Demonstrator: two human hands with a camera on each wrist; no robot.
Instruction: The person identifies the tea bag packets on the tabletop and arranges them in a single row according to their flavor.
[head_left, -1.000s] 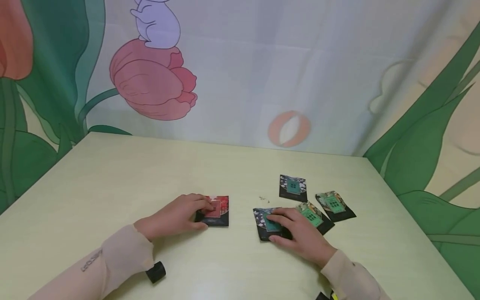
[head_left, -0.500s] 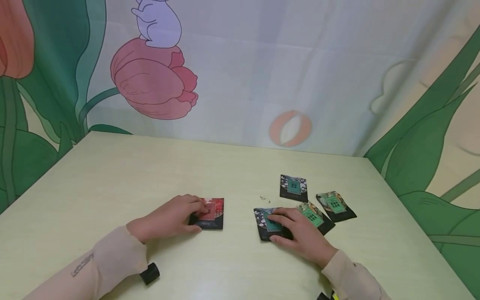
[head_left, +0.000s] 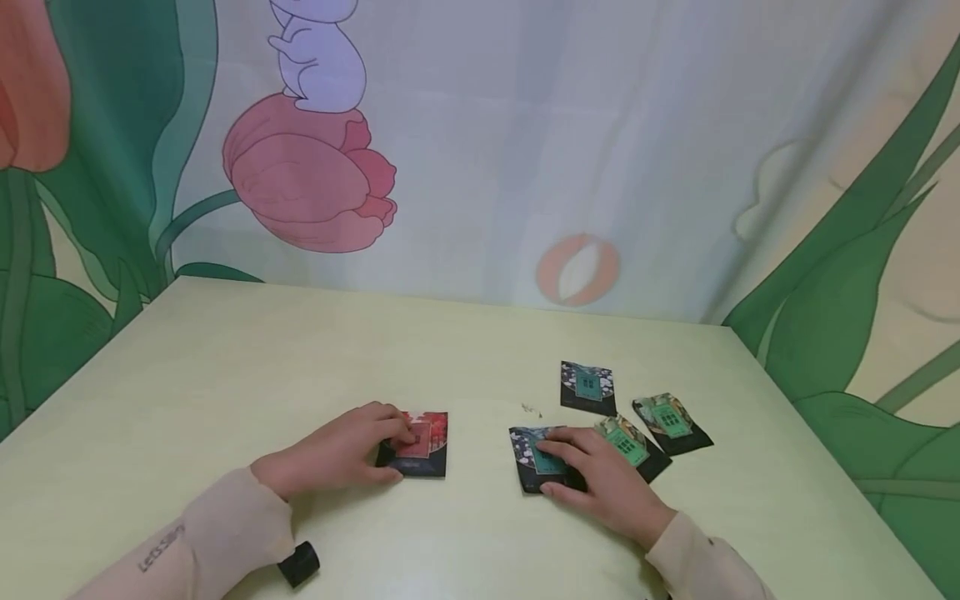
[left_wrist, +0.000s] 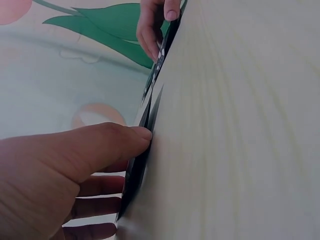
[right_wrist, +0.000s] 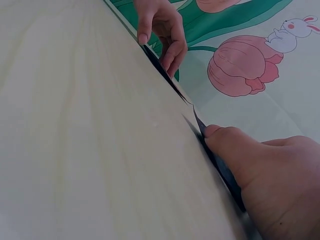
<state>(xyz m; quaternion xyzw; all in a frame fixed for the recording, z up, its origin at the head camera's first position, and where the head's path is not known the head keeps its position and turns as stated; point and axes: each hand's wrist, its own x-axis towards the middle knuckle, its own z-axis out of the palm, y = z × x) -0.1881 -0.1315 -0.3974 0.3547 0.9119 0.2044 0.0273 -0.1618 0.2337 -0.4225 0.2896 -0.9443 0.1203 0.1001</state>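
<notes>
My left hand point(head_left: 341, 450) rests on a flat black sachet with a red printed panel point(head_left: 435, 442). Its fingertips touch the top face, and the thumb lies at the near edge. In the left wrist view the fingers extend fairly straight beside the sachet point(left_wrist: 136, 172). To the right, my right hand point(head_left: 603, 483) lies over a sachet with a blue-green label and white blossoms point(head_left: 528, 471), thumb along its near edge. The right wrist view shows that thumb against the sachet's dark edge point(right_wrist: 220, 165); the other fingers are hidden there.
A green-labelled sachet point(head_left: 630, 442) lies partly behind the right hand. Another green one point(head_left: 672, 422) is farther right, and a second blue-green one point(head_left: 588, 385) sits behind. Small gold marks point(head_left: 531, 410) show on the pale table point(head_left: 315, 350). A printed curtain point(head_left: 465, 167) hangs behind it.
My left hand has slid the red sachet a little to the left across the table. The right hand keeps its place, and the head view has tilted up slightly.
</notes>
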